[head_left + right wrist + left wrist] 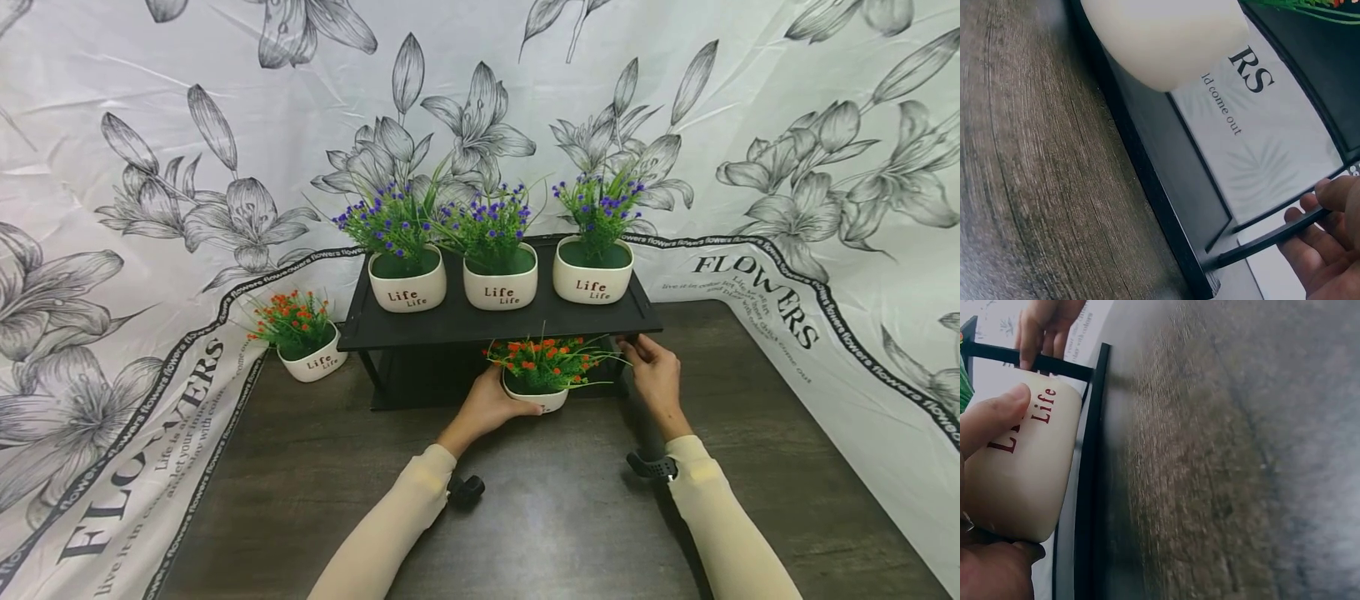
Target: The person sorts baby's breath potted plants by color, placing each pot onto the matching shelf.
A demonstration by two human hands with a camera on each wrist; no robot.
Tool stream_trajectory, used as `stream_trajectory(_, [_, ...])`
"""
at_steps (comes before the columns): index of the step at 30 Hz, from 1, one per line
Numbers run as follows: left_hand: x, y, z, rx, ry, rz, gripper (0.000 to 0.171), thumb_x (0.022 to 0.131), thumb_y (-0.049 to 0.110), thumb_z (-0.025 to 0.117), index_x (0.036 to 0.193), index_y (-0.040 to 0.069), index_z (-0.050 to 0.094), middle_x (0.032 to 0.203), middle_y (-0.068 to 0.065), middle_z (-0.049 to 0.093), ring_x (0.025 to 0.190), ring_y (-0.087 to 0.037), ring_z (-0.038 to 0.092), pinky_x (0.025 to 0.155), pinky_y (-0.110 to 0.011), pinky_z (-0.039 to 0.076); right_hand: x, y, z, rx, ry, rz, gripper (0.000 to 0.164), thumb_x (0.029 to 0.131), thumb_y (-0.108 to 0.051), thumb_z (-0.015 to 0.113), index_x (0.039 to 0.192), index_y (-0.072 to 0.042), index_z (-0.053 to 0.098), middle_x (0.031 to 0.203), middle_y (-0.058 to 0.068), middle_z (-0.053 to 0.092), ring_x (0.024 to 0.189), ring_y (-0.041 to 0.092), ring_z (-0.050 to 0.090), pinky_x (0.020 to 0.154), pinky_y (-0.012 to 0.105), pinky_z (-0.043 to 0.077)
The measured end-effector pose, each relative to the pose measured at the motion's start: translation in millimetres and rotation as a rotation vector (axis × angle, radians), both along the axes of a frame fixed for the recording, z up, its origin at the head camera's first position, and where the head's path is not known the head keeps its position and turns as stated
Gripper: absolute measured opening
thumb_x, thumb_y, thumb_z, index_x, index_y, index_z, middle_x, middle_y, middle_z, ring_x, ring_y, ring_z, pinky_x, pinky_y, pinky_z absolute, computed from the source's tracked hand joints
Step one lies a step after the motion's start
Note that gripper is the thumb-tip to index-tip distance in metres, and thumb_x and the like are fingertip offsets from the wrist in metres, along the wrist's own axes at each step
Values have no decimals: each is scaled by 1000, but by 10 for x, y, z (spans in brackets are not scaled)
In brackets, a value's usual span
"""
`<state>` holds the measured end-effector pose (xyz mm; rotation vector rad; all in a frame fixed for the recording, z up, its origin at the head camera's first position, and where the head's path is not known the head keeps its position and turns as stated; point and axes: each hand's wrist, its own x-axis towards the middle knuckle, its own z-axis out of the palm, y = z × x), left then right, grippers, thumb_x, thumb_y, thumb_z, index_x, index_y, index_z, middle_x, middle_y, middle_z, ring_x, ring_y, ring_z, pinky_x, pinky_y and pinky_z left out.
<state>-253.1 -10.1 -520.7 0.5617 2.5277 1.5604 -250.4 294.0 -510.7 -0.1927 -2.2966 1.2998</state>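
My left hand [487,402] grips a white "Life" flowerpot [545,402] with orange flowers, at the front of the black two-tier shelf's lower level. In the left wrist view the thumb lies across the pot's [1035,469] lettering and fingers curl beneath its other side. The pot appears raised above the shelf's lower board [1147,162] in the right wrist view. My right hand [656,373] holds the thin black post [1266,240] at the shelf's right end, thumb on one side and fingers on the other. On the top board [480,329] stand three white pots with purple flowers.
Left of the shelf, another white pot [313,367] with orange flowers stands on the dark wooden table [555,517]. A white cloth [825,217] printed with lilies hangs behind and spreads over the table's sides.
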Motion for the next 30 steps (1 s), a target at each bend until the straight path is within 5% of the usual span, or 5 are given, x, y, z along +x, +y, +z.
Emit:
stream_trajectory(6, [-108, 66, -15, 28, -2, -2, 108, 73, 35, 101, 160, 20, 39, 149, -7, 61, 133, -27, 63, 113, -48, 51, -5, -2, -1, 12, -4, -5, 23, 103, -13, 72, 124, -4, 79, 116, 18, 80, 113, 25, 75, 78, -3, 43])
stream_trajectory(14, [-302, 158, -24, 66, 69, 20, 104, 71, 28, 103, 156, 19, 44, 150, -6, 54, 135, -22, 58, 117, -43, 47, -16, 23, -32, -12, 5, -2, 25, 103, -13, 73, 124, -1, 78, 113, 21, 79, 86, -16, 65, 70, -1, 43])
stream_trajectory(18, [-385, 188, -13, 37, 75, 39, 102, 71, 29, 102, 156, 17, 46, 151, -8, 55, 137, -24, 57, 118, -43, 47, -6, 22, -32, -39, 9, 23, 26, 104, -15, 72, 126, -2, 77, 117, 19, 79, 95, -22, 62, 83, -2, 46])
stream_trajectory(25, [-478, 275, 27, 15, 22, 74, 94, 73, 29, 101, 152, 16, 52, 147, -8, 63, 134, -27, 63, 115, -43, 50, 14, 20, -25, -21, 16, 23, 25, 104, -16, 71, 124, -3, 78, 117, 18, 80, 100, -15, 67, 84, -1, 46])
stream_trajectory(30, [-553, 353, 44, -4, 5, 104, 95, 75, 29, 100, 154, 15, 50, 149, -9, 61, 137, -28, 61, 117, -44, 49, 12, 17, -22, -15, 10, 17, 24, 105, -19, 71, 123, -6, 79, 117, 15, 81, 95, -22, 60, 84, -1, 46])
